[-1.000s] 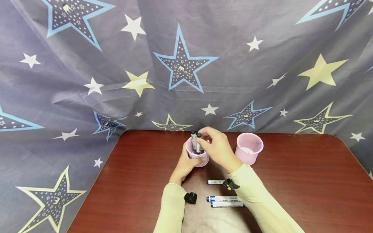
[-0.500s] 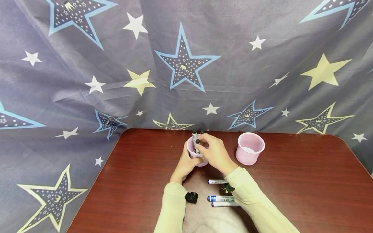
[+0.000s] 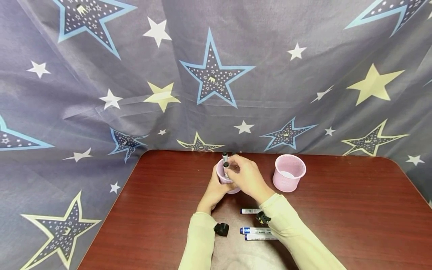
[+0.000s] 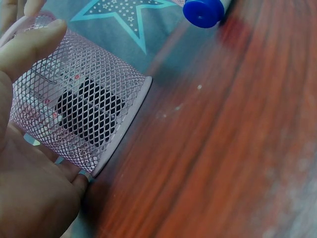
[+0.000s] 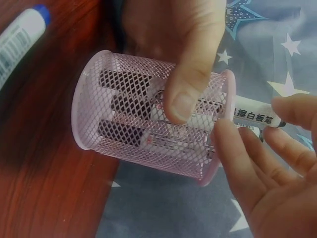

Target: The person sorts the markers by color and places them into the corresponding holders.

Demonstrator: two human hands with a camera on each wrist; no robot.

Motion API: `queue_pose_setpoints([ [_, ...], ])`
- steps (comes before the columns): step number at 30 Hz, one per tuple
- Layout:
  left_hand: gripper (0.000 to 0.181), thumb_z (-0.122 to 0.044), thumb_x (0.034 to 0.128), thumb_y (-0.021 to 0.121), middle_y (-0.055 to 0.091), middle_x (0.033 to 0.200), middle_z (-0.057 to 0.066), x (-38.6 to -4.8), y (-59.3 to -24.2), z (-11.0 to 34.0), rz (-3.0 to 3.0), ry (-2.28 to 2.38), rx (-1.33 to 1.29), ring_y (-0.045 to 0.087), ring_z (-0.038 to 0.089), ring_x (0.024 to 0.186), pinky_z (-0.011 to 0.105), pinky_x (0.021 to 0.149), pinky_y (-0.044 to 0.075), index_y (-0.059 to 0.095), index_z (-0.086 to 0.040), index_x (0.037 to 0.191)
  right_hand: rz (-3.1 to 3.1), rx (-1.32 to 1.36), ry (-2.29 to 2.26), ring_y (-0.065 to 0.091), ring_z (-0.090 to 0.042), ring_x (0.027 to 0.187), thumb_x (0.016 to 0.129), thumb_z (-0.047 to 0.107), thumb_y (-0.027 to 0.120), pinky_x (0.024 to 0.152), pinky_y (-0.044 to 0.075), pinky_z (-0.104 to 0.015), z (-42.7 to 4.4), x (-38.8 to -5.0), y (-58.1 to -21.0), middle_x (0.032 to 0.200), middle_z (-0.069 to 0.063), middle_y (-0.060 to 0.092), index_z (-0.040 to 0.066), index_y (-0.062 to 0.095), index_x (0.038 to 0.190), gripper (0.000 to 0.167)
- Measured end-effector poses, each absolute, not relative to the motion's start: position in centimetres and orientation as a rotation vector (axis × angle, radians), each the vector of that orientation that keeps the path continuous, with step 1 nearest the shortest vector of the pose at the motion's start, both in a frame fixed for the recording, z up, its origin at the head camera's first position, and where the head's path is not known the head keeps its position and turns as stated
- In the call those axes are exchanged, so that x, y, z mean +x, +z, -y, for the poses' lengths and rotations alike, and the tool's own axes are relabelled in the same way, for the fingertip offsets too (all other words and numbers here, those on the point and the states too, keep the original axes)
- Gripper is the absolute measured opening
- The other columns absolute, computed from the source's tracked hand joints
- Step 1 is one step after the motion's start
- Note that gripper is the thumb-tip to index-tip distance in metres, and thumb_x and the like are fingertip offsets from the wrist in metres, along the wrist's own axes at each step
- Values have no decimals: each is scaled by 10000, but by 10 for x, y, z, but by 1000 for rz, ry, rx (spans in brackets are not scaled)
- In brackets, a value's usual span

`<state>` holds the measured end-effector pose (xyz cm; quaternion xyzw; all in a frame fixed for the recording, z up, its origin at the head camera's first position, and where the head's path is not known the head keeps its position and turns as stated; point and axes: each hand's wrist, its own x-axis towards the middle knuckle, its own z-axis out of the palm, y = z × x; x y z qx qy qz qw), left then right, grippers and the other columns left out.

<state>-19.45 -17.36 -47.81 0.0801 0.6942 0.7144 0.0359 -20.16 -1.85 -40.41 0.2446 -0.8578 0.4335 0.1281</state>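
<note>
My left hand (image 3: 214,192) grips a pink mesh pen cup (image 5: 166,166) from the side, its thumb across the mesh in the right wrist view. Inside stand several black-ended whiteboard markers, their lower ends showing dark through the mesh (image 4: 106,144). At the cup's mouth my right hand (image 3: 249,177) pinches the top of one whiteboard marker (image 5: 256,112) between thumb and finger. That marker is mostly inside the cup. Another black-capped marker (image 3: 225,156) sticks up just behind it. The right hand partly covers the cup's opening in the head view.
A second pink mesh cup (image 3: 285,183) stands to the right. Blue-capped markers (image 3: 258,230) lie on the brown table (image 3: 162,210) in front, partly under the right forearm. A star-patterned cloth (image 3: 222,120) hangs behind the table.
The right hand has moved slightly down and left, and the marker it pinches sits lower in the cup. The left hand keeps its grip on the cup.
</note>
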Motion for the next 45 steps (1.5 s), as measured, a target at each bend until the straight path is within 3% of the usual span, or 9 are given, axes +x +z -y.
queue_pose_setpoints([
  [13, 981, -15, 756, 846, 465, 1456, 85, -208, -507, 172, -2226, 2220, 211, 464, 233, 1279, 394, 1080, 345, 291, -173, 1548, 2439, 631, 1258, 683, -240, 897, 879, 105, 757, 821, 541, -418, -14, -193, -389, 1024, -112, 723, 29, 701, 1124, 263],
  [18, 976, -35, 751, 863, 474, 1453, 76, -209, -508, 171, -2278, 2203, 225, 451, 228, 1298, 408, 1104, 312, 310, -173, 1542, 2366, 515, 1269, 640, -325, 1049, 888, 103, 754, 920, 486, -489, -62, -190, -388, 1100, -163, 697, 1, 680, 1173, 312],
  [21, 972, -35, 750, 863, 476, 1449, 87, -210, -509, 171, -2285, 2201, 245, 455, 240, 1296, 406, 1100, 317, 309, -159, 1539, 2403, 375, 1224, 537, -392, 1213, 859, 167, 798, 998, 408, -559, -98, -195, -398, 1298, -214, 605, 13, 593, 1333, 540],
  [24, 975, -30, 750, 859, 475, 1449, 92, -209, -509, 172, -2288, 2203, 244, 459, 246, 1290, 397, 1090, 331, 302, -151, 1541, 2492, 258, 1282, 395, -452, 1351, 821, 235, 844, 1063, 329, -618, -128, -201, -415, 1480, -283, 422, 37, 345, 1537, 895],
  [26, 974, -26, 752, 856, 475, 1449, 96, -209, -509, 173, -2290, 2201, 233, 460, 248, 1288, 391, 1084, 333, 299, -150, 1542, 2547, 221, 1380, 334, -485, 1385, 810, 250, 857, 1080, 296, -638, -142, -203, -427, 1523, -331, 328, 40, 148, 1596, 1079],
  [28, 979, -24, 754, 854, 474, 1450, 89, -209, -509, 172, -2286, 2197, 220, 460, 241, 1287, 383, 1084, 334, 294, -160, 1546, 2571, 219, 1484, 314, -494, 1395, 810, 235, 857, 1093, 275, -634, -152, -204, -440, 1526, -363, 292, 29, 29, 1598, 1161],
  [33, 982, -24, 765, 849, 463, 1457, 98, -208, -507, 171, -2275, 2186, 209, 449, 250, 1301, 396, 1096, 320, 281, -160, 1554, 2583, 251, 1615, 387, -471, 1313, 813, 191, 839, 1070, 298, -592, -161, -208, -470, 1487, -354, 321, -20, 60, 1573, 1108],
  [41, 983, 19, 764, 823, 455, 1456, 154, -205, -504, 171, -2273, 2162, 200, 439, 313, 1311, 430, 1094, 308, 258, -123, 1555, 2502, 320, 1746, 486, -381, 1207, 817, 104, 833, 941, 390, -265, -158, -212, -485, 1342, -275, 478, -56, 304, 1461, 849],
  [45, 982, -20, 775, 834, 457, 1453, 154, -204, -498, 173, -2317, 2096, 181, 447, 300, 1303, 423, 1090, 317, 249, -126, 1557, 2502, 333, 1718, 523, -357, 1161, 804, 122, 855, 876, 430, -220, -157, -213, -487, 1298, -252, 522, -43, 344, 1435, 829],
])
